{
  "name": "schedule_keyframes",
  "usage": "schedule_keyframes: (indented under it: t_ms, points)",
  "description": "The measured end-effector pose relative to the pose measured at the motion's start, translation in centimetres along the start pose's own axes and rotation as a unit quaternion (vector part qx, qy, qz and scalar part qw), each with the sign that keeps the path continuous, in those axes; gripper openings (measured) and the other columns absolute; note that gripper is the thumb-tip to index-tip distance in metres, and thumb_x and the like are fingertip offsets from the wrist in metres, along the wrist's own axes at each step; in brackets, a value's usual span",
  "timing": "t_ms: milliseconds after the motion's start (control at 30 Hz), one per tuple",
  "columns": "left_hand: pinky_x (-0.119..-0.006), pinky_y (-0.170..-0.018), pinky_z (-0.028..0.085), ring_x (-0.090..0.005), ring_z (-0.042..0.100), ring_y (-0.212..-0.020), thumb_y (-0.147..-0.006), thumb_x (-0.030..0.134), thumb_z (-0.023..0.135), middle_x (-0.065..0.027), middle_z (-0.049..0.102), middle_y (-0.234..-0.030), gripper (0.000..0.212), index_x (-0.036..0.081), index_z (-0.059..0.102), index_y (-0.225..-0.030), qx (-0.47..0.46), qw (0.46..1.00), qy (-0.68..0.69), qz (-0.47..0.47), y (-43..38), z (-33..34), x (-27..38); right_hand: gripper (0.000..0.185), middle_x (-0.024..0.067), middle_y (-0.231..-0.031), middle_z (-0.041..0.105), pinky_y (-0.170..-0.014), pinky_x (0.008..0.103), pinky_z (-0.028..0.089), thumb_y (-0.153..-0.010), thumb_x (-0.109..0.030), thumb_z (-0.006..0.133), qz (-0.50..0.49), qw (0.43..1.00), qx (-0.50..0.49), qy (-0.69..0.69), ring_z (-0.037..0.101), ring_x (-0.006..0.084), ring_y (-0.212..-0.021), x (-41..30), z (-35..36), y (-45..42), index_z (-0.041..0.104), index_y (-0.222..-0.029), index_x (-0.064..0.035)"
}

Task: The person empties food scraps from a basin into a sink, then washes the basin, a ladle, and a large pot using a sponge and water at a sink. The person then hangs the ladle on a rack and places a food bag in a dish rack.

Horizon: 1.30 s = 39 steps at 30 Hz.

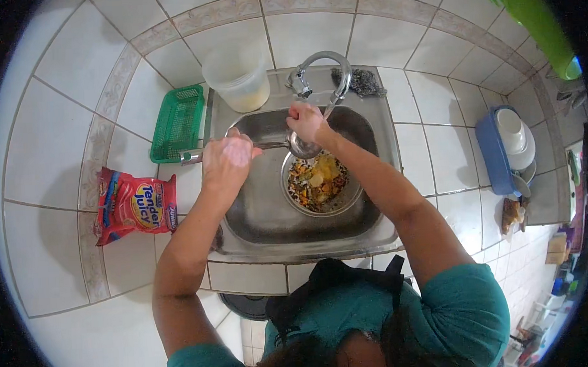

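My left hand [230, 154] is closed around the handle of a metal ladle [301, 145], whose bowl lies under the faucet [341, 70]. Water runs from the spout beside my right hand [307, 121], which is at the ladle's bowl with its fingers curled. Whether those fingers hold anything is hidden. Below the ladle, a round metal bowl [324, 213] with food scraps [318, 180] in it rests in the stainless steel sink [256, 209].
At the sink's back left stand a clear plastic tub [237, 83] and a green basket [159, 139]. A red food packet [137, 206] lies left. Steel wool [363, 81] sits behind the basin. A blue container [492, 152] with white dishes [513, 132] is at right.
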State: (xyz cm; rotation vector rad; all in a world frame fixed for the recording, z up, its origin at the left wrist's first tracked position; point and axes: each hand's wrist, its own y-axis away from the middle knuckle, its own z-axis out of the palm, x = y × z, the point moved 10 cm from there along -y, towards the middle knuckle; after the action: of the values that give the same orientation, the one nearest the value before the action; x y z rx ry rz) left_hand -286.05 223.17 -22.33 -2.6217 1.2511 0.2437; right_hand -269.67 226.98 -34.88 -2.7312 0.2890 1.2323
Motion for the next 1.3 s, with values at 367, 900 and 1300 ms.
schedule_keyframes:
  t_ms: [367,900,1300]
  points:
    - [-0.033,-0.055,0.047,-0.0219,0.063,-0.060,-0.079,0.044,0.062,-0.0082,0.059,-0.060,0.038,0.009,0.064,-0.064,0.019,0.999,0.012,0.025,0.8,0.0,0.1,0.042,0.0174,-0.129,0.048,-0.100,0.0396,0.039,-0.088,-0.026,0.051,-0.266,0.957,-0.082,0.085,0.048,0.0309,-0.120,-1.8,2.3,8.3,0.051,-0.121,-0.0018]
    - [-0.039,-0.054,0.044,-0.0273,0.054,-0.053,-0.085,0.068,0.043,-0.0106,0.051,-0.054,0.071,0.002,0.059,-0.063,-0.277,0.823,0.459,-0.188,5.6,14.5,-0.2,0.044,0.0182,-0.135,0.042,-0.107,0.0450,0.029,-0.083,-0.014,0.058,-0.186,0.966,0.170,-0.063,0.035,0.0367,-0.129,-3.3,-5.4,8.1,0.050,-0.125,-0.0055]
    - [-0.028,-0.039,0.025,-0.0098,0.030,-0.040,-0.093,0.061,0.033,0.0027,0.033,-0.049,0.063,0.008,0.044,-0.061,-0.311,0.587,0.697,-0.271,8.7,14.1,5.3,0.038,0.0203,-0.113,0.058,-0.089,0.0445,0.045,-0.084,-0.022,0.060,-0.183,0.937,0.289,0.071,0.057,0.0414,-0.099,-4.0,-5.0,5.8,0.054,-0.118,-0.0071]
